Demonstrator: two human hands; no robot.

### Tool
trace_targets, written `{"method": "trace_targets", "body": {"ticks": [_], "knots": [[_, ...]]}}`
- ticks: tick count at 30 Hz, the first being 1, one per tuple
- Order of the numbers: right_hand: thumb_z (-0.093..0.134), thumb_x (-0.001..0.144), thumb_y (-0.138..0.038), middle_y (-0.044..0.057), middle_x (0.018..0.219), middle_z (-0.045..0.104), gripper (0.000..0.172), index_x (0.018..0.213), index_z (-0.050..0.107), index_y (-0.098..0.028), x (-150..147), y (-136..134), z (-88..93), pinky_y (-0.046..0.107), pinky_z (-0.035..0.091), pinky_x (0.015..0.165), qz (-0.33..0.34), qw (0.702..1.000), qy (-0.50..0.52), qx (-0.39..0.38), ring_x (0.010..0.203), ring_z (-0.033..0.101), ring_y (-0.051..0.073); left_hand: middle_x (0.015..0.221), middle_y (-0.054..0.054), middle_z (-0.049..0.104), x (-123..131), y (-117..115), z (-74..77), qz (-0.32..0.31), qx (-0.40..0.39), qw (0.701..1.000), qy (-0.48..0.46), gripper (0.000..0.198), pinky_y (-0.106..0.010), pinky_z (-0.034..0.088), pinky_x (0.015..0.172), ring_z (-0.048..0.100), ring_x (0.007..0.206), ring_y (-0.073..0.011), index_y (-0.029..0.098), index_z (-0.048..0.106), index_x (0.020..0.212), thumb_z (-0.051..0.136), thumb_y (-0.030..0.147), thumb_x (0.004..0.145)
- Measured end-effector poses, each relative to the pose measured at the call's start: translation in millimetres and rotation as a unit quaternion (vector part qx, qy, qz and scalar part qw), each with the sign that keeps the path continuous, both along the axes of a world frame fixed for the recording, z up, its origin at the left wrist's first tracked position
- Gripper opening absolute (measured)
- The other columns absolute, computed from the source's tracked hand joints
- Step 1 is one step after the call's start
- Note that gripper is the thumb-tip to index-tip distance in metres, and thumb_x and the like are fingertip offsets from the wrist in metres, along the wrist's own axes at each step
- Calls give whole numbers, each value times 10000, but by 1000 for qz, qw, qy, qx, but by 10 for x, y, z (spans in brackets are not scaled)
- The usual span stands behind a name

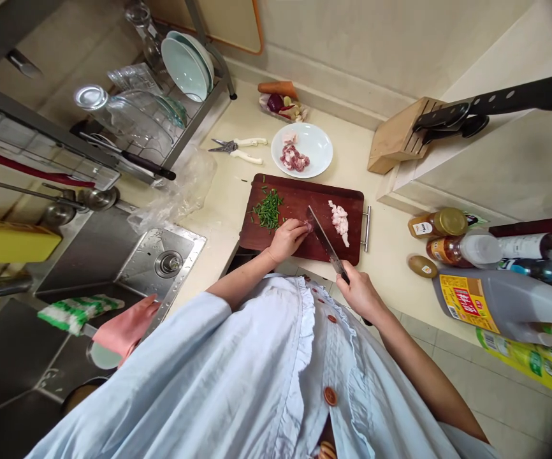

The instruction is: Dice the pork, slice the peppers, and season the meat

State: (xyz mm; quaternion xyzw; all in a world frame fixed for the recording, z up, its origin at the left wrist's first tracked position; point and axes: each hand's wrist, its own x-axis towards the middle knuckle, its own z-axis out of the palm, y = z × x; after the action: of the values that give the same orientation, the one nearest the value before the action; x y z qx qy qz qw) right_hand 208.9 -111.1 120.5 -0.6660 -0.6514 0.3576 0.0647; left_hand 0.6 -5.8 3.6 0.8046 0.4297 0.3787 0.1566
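My right hand (pixel 358 290) is wrapped round the dark handle of a kitchen knife (pixel 326 241), whose blade slants across the reddish-brown cutting board (pixel 299 189). Beside the blade, the closed fingers of my left hand (pixel 289 240) press a small piece of meat (pixel 309 226) onto the board; most of that piece is hidden. Chopped green pieces (pixel 268 209) lie in a heap on the board's left part. To the right of the knife are pale, fatty bits of meat (pixel 339 223). Behind the board, a white plate (pixel 321 145) bears more raw meat (pixel 294 158).
Kitchen scissors (pixel 238 148) lie left of the plate, with a tray of vegetables (pixel 280 102) behind. A knife block (pixel 395 137) stands at the back right. Bottles, jars and a large jug (pixel 505 303) line the right side. A sink (pixel 149 255) and dish rack (pixel 194 118) are left.
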Motion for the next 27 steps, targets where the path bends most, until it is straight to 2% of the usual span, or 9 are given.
{"method": "trace_targets", "body": {"ticks": [3, 8, 16, 20, 23, 27], "knots": [[381, 838, -270, 25, 648, 586, 368, 1133, 578, -175, 1, -33, -7, 263, 353, 587, 20, 999, -32, -13, 612, 553, 197, 884, -83, 647, 78, 47, -51, -12, 2, 999, 48, 236, -309, 489, 741, 578, 823, -183, 169, 716, 919, 503, 266, 950], [374, 851, -245, 31, 675, 599, 318, 1090, 573, -178, 43, -64, -43, 257, 336, 585, 33, 997, -65, -33, 604, 541, 189, 863, -82, 638, 125, 83, -42, -15, -8, 995, 95, 211, -320, 475, 745, 563, 807, -193, 158, 720, 918, 523, 232, 932], [430, 854, -208, 65, 738, 649, 277, 1093, 567, -179, -247, 363, -257, 257, 314, 583, 33, 996, -78, -13, 656, 571, 197, 956, -93, 654, 99, 74, -27, -33, -38, 996, 78, 170, -339, 486, 796, 578, 864, -202, 163, 713, 955, 554, 192, 901], [416, 850, -235, 33, 688, 624, 292, 1091, 575, -195, -87, 177, -249, 251, 344, 586, 18, 998, -50, -25, 640, 578, 196, 846, -79, 635, 100, 57, -74, -11, -25, 998, 48, 186, -330, 488, 765, 575, 817, -194, 163, 716, 914, 544, 233, 921], [397, 866, -287, 29, 708, 631, 306, 1095, 576, -192, 41, -5, -179, 253, 383, 609, -3, 1000, -16, -26, 638, 585, 191, 864, -72, 640, 91, 35, -96, -7, -19, 1000, 21, 206, -319, 487, 770, 579, 826, -179, 179, 712, 928, 526, 265, 940], [373, 873, -294, 57, 732, 644, 370, 1163, 561, -160, 41, -75, -59, 271, 379, 622, 14, 998, -53, -6, 663, 600, 212, 784, -59, 615, 78, 24, -92, 1, -10, 999, 32, 237, -300, 474, 721, 557, 767, -170, 181, 717, 869, 513, 273, 946]]}}
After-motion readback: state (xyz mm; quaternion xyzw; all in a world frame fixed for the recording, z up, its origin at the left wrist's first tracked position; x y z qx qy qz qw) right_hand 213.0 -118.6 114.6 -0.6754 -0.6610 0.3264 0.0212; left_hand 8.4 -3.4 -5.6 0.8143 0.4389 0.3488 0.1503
